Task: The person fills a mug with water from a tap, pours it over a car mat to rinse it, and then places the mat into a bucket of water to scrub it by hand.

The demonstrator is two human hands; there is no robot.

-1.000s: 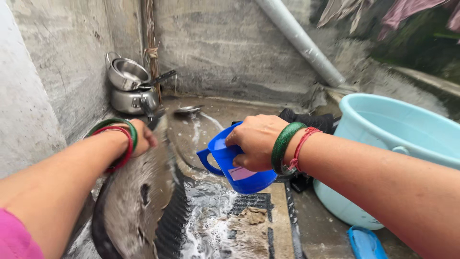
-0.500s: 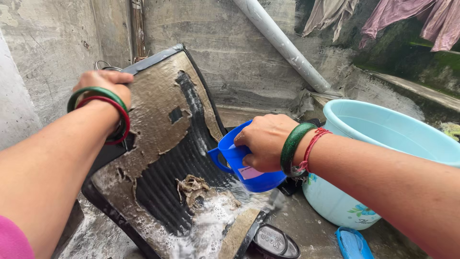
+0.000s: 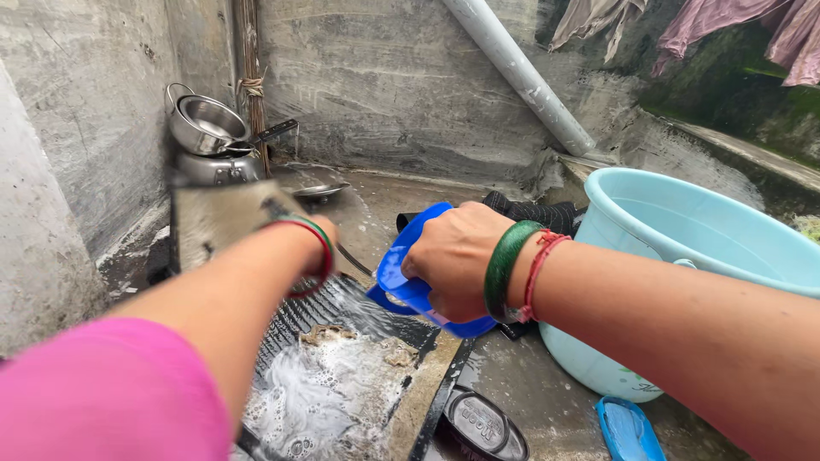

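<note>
Rinsing a muddy ribbed black rubber mat [image 3: 342, 376] on the wet concrete floor [image 3: 547, 401]: right hand [image 3: 457, 260] grips the tipped blue plastic jug [image 3: 410, 282], left hand [image 3: 320, 243] grasps the mat's raised edge. Next, I judge, a refill from the pale blue tub [image 3: 683, 248].

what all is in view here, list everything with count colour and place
rubber mat: 1, black, muddy and soapy, on the wet floor
mug: 1, blue, tipped over the mat
tub: 1, light blue, at right
steel pots: 2, silver, stacked in the far left corner
pipe: 1, grey, slanting down the wall
slipper: 1, blue, beside the tub
clothes: several, pink and beige, hanging top right
left hand: on the mat's far edge
right hand: gripping the mug
</note>
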